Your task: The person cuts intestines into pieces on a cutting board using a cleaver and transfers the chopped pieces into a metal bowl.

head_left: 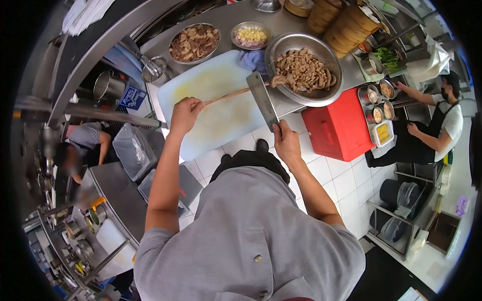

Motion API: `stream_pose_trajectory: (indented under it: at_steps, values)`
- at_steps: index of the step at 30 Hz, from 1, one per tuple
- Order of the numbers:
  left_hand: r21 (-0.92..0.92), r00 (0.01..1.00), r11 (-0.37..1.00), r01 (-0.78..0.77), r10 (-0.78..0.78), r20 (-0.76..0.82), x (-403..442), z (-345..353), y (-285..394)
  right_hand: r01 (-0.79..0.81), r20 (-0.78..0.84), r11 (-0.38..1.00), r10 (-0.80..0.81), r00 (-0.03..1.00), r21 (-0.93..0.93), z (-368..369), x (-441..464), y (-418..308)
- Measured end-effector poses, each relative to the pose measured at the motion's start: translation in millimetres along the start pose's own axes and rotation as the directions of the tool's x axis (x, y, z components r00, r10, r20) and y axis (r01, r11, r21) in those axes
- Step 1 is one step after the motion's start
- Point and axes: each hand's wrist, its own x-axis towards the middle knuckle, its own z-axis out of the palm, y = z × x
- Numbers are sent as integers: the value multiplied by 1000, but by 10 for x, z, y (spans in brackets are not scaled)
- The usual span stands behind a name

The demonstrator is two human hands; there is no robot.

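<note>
Left hand point(187, 114) first, its grip pinched on one end of a long, thin pale strip point(226, 96), and that strip runs out over the yellow-stained cutting board point(221, 128) toward the cleaver point(262, 98)! Right hand point(287, 143) now, grip wrapped round the handle, the broad blade crossing the strip's line; whether they touch, I can't tell. And just beside the blade, a big steel bowl point(340, 78) of brown pieces point(304, 70) on the surface point(224, 19), near a crumpled blue cloth point(253, 61).
</note>
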Motion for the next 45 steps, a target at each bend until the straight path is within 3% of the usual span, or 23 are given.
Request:
stream_pose_trajectory:
  at_steps: [8,12,14,16,18,22,27,31,34,37,40,42,43,45]
  values:
    - [52,999,998,-22,20,37,-573,270,-540,90,110,918,-51,993,-386,439,-117,-148]
    - [76,999,996,-54,53,14,-609,355,-608,86,98,901,-48,994,-425,438,-138,-227]
    - [60,999,997,-53,54,-6,-649,374,-633,55,-11,914,-65,998,-401,410,-234,-343]
    - [51,997,997,-64,66,-28,-621,337,-600,50,-22,906,-65,998,-421,448,-262,-289]
    - [-27,1000,999,-26,26,-1,-613,306,-566,-16,68,863,58,996,-505,493,-228,-231]
    - [5,998,999,-54,54,-8,-612,290,-625,-17,65,855,60,996,-519,501,-151,-162]
    - [40,998,998,-55,53,31,-673,309,-687,-11,0,945,12,1000,-326,565,-240,-162]
    - [112,994,987,-113,111,25,-679,354,-720,4,23,938,4,1000,-347,622,-287,-368]
    - [273,993,955,-113,114,11,-621,367,-587,-7,50,911,31,998,-413,644,-260,-405]
    - [234,975,959,-157,189,-118,-430,493,-199,-76,43,925,99,994,-372,689,-214,-248]
    - [126,995,990,-58,68,-78,-79,773,-40,-32,-15,952,29,999,-303,658,-263,-145]
    - [233,998,972,-35,24,51,113,940,0,-104,-22,939,103,994,-327,625,-267,-148]
    - [228,998,973,-39,27,55,200,1068,-61,-110,-27,937,107,994,-331,596,-271,-148]
    - [1,980,986,-168,167,104,292,1221,-161,-80,-33,964,74,997,-252,531,-276,-113]
